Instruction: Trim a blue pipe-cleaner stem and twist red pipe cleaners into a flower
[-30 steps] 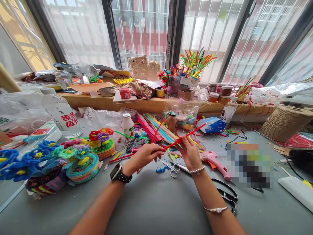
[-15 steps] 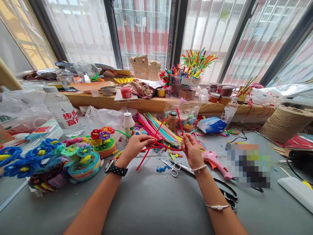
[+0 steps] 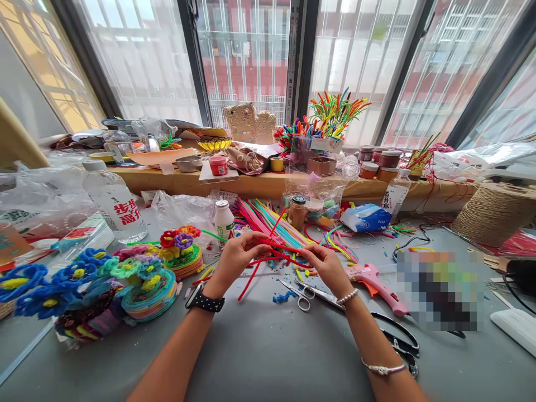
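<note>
Red pipe cleaners (image 3: 248, 281) cross one another between my two hands, above the table. With thumb and fingers pinched, my left hand (image 3: 239, 258) grips them near the crossing. My right hand (image 3: 328, 267) pinches a red strand at its right end. One strand slants down toward me and another sticks up behind the left fingers. Small scissors (image 3: 305, 297) lie on the table below the right hand, beside blue clippings (image 3: 285, 297). A bundle of coloured pipe cleaners (image 3: 272, 223) lies behind the hands.
Pipe-cleaner flowers (image 3: 50, 301) and a round layered base (image 3: 149, 296) stand at the left. A pink glue gun (image 3: 379, 287) and black-handled scissors (image 3: 396, 335) lie right. Behind are a white bottle (image 3: 224, 220), a brown jar (image 3: 297, 212) and a twine spool (image 3: 494, 215).
My right hand first drew a red strand upright, then brought it down level across the other strands toward my left hand. The left hand keeps its hold. The view has shifted slightly.
</note>
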### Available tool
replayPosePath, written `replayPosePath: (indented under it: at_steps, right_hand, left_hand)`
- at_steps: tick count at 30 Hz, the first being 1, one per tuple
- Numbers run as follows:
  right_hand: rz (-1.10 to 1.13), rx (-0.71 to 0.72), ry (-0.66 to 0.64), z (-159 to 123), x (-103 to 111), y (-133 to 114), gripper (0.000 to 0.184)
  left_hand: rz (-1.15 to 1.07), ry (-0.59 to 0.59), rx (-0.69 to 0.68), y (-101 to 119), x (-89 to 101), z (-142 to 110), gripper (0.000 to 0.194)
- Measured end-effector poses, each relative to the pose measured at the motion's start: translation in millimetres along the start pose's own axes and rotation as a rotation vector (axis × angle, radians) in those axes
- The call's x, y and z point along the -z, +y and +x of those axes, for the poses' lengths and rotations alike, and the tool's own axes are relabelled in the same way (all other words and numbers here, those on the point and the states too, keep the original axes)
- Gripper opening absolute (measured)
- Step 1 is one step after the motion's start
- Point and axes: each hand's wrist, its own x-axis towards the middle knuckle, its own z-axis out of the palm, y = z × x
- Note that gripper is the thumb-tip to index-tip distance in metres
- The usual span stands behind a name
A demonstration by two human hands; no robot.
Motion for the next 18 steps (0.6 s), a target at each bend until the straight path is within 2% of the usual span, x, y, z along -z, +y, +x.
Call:
replayPosePath:
  at_steps: [9, 18]
  right_hand:
    - [-0.103, 0.047, -0.003, 0.2, 3.2, -1.9, 0.016]
    - [-0.133, 0.057, 0.023, -0.7, 1.7, -0.9, 0.020]
  left_hand:
    - [0.027, 0.026, -0.032, 1.5, -0.1, 0.6, 0.020]
    - [-0.045, 0.076, 0.115, 2.2, 2.6, 2.6, 0.021]
